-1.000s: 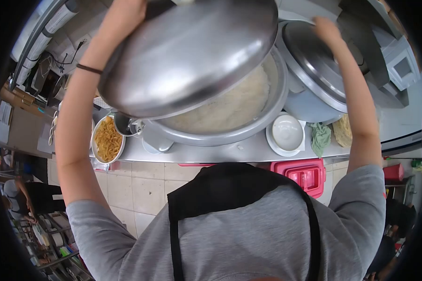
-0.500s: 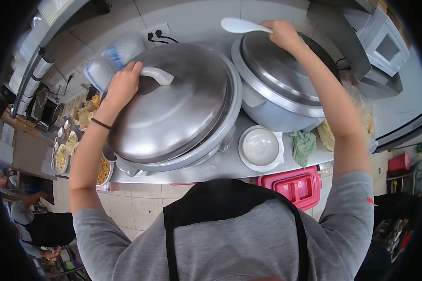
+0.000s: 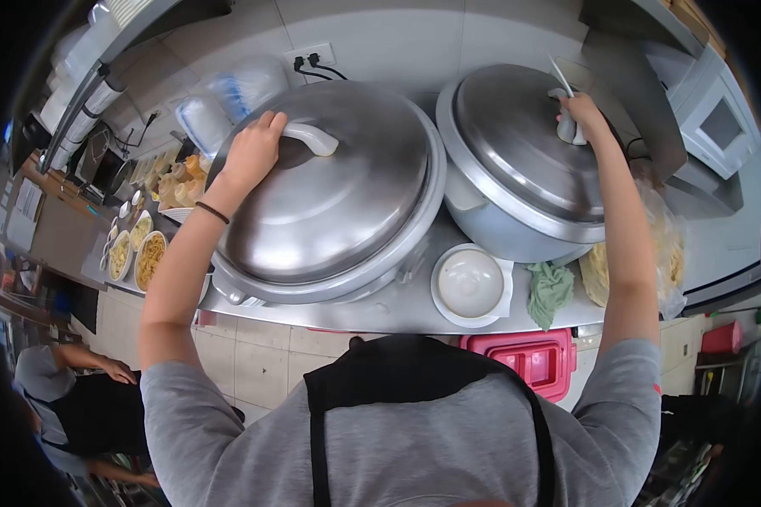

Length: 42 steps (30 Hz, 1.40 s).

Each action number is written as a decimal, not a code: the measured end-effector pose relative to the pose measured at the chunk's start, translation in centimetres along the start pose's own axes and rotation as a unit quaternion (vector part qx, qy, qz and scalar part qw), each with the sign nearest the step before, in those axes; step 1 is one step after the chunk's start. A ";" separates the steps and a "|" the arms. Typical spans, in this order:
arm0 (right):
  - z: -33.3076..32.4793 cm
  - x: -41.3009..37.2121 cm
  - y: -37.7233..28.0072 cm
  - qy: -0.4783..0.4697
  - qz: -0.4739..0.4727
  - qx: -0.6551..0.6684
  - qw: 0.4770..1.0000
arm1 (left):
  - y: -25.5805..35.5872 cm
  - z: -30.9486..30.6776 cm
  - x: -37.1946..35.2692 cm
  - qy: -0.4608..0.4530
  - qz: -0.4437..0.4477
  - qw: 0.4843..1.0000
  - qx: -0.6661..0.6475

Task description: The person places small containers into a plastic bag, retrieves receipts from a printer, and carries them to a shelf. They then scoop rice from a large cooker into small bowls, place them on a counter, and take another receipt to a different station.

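Observation:
My left hand (image 3: 258, 150) is closed round the far end of a pale curved handle (image 3: 315, 138) on the domed steel lid (image 3: 330, 220). That lid rests on the large left rice cooker (image 3: 427, 203). In my right hand (image 3: 585, 114) is a white rice paddle (image 3: 559, 72), turned edge-on and pointing up and away. The same hand is right at the handle (image 3: 565, 128) of the second steel lid (image 3: 516, 127), which covers the right cooker (image 3: 494, 224). Some of my right fingers are hidden behind the hand.
A white bowl (image 3: 471, 286) on a plate and a green cloth (image 3: 550, 292) lie at the counter's front edge. Plastic bags (image 3: 672, 253) stand right. Bowls of food (image 3: 150, 260) line the left. A pink bin lid (image 3: 532, 362) is below; another person (image 3: 85, 397) stands lower left.
My right hand has come down toward the right lid's handle, turning the paddle from broadside to edge-on. The left lid sits lower on its cooker. The view has shifted slightly.

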State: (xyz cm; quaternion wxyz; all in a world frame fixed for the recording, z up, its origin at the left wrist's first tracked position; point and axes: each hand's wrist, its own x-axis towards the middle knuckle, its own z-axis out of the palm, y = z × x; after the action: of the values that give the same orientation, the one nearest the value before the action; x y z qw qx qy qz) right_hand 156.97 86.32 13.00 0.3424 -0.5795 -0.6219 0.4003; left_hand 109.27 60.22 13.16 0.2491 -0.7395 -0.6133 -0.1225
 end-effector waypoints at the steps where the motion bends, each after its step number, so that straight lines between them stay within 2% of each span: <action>1: -0.1 0.0 -0.2 -0.011 -0.005 0.025 1.000 | 0.1 0.1 -0.1 0.009 -0.002 1.000 0.001; 5: -0.1 0.1 -0.4 0.009 -0.013 0.042 0.999 | 0.2 -0.2 -0.1 0.010 -0.010 1.000 0.015; 7: -0.9 0.7 -0.4 0.014 -0.012 0.045 0.999 | -0.6 -0.3 -0.2 -0.024 -0.019 1.000 0.007; 9: -1.9 0.9 -1.9 -0.050 -0.025 0.029 0.998 | -1.4 -1.7 -0.5 0.000 -0.033 0.990 -0.138; 10: -2.1 0.8 -3.4 -0.049 -0.016 0.038 0.998 | -2.2 -2.6 -0.9 -0.002 -0.036 0.990 -0.138; 11: -1.8 0.7 -5.1 -0.061 -0.024 0.055 0.996 | -3.2 -3.6 -1.7 0.035 -0.062 0.986 -0.154; 14: 1.9 -1.6 -11.6 -0.107 -0.082 0.048 0.990 | -7.8 -5.3 -5.5 0.141 -0.195 0.939 -0.247; 15: 3.7 -1.5 -13.0 -0.160 -0.133 0.026 0.978 | -8.6 -7.0 -7.2 0.163 -0.247 0.916 -0.272; 16: 6.3 -3.7 -15.4 -0.195 -0.120 0.025 0.973 | -9.1 -8.4 -9.0 0.185 -0.293 0.889 -0.299; 17: 9.0 -2.3 -15.7 -0.182 -0.141 0.048 0.972 | -10.1 -8.7 -11.1 0.230 -0.298 0.890 -0.259; 18: 12.0 -0.6 -16.0 -0.221 -0.180 0.031 0.958 | -11.1 -8.8 -13.5 0.245 -0.299 0.878 -0.282; 19: 16.3 -1.6 -16.6 -0.226 -0.136 0.115 0.958 | -10.5 -9.0 -15.5 0.270 -0.354 0.836 -0.321; 20: 20.4 1.8 -15.7 -0.289 -0.172 0.144 0.931 | -10.9 -8.7 -18.0 0.244 -0.378 0.844 -0.291; 21: 23.5 -2.2 -18.3 -0.272 -0.120 0.137 0.945 | -11.8 -7.1 -20.8 0.255 -0.364 0.842 -0.305; 22: 24.5 -5.1 -20.5 -0.259 -0.228 -0.141 0.928 | -11.3 -6.3 -23.1 0.238 -0.439 0.789 -0.358; 23: 26.7 -6.5 -20.8 -0.254 -0.165 -0.029 0.953 | -11.7 -4.4 -25.8 0.227 -0.444 0.813 -0.299; 24: 28.5 -6.8 -20.8 -0.249 -0.175 -0.023 0.952 | -11.5 -3.5 -27.8 0.180 -0.433 0.816 -0.338; 25: 29.3 -8.1 -21.4 -0.246 -0.162 -0.037 0.955 | -10.7 -2.3 -29.5 0.152 -0.490 0.791 -0.332; 27: 31.1 -8.5 -21.3 -0.246 -0.077 -0.005 0.966 | -9.8 0.6 -32.8 0.074 -0.572 0.744 -0.338; 29: 31.4 -8.4 -20.8 -0.248 -0.089 -0.026 0.964 | -7.8 2.4 -34.2 0.000 -0.633 0.685 -0.360; 30: 31.9 -8.5 -20.7 -0.258 -0.103 -0.048 0.959 | -7.5 4.0 -35.2 -0.044 -0.634 0.693 -0.341; 31: 32.1 -8.2 -20.5 -0.271 -0.096 -0.013 0.958 | -7.3 5.5 -36.5 -0.086 -0.637 0.696 -0.319; 32: 32.0 -7.5 -20.2 -0.289 -0.089 0.020 0.953 | -6.9 6.7 -37.2 -0.113 -0.605 0.736 -0.282; 34: 32.8 -4.8 -19.8 -0.283 -0.184 -0.115 0.934 | -7.8 10.7 -40.0 -0.171 -0.537 0.807 -0.174; 35: 32.8 -3.8 -19.5 -0.290 -0.241 -0.151 0.914 | -7.1 10.9 -39.8 -0.181 -0.546 0.798 -0.177; 36: 33.5 -1.5 -18.2 -0.343 -0.265 -0.077 0.898 | -4.9 8.4 -36.9 -0.170 -0.532 0.811 -0.176; 37: 34.2 -1.4 -18.4 -0.303 -0.129 -0.028 0.944 | -3.9 7.4 -35.4 -0.173 -0.526 0.819 -0.150; 38: 35.9 1.7 -17.0 -0.296 -0.210 -0.129 0.923 | -3.3 7.3 -34.7 -0.173 -0.533 0.813 -0.157; 39: 36.1 2.7 -16.9 -0.289 -0.200 -0.164 0.922 | -3.3 8.3 -34.7 -0.168 -0.548 0.806 -0.147; 40: 36.1 4.0 -16.6 -0.257 -0.236 -0.240 0.906 | -2.8 8.2 -34.1 -0.148 -0.572 0.795 -0.139; 41: 34.4 -0.1 -19.0 -0.284 -0.171 -0.130 0.934 | -2.5 8.1 -33.6 -0.126 -0.591 0.786 -0.131; 42: 34.5 -0.1 -19.1 -0.294 -0.178 -0.122 0.931 | -2.6 8.8 -33.8 -0.100 -0.593 0.792 -0.107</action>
State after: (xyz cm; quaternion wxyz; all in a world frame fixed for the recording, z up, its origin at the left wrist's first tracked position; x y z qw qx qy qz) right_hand 117.75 82.54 14.74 0.1370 -0.3528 -0.8317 0.4062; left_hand 98.35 36.51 -10.18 -0.0157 -0.2606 -0.9361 -0.2359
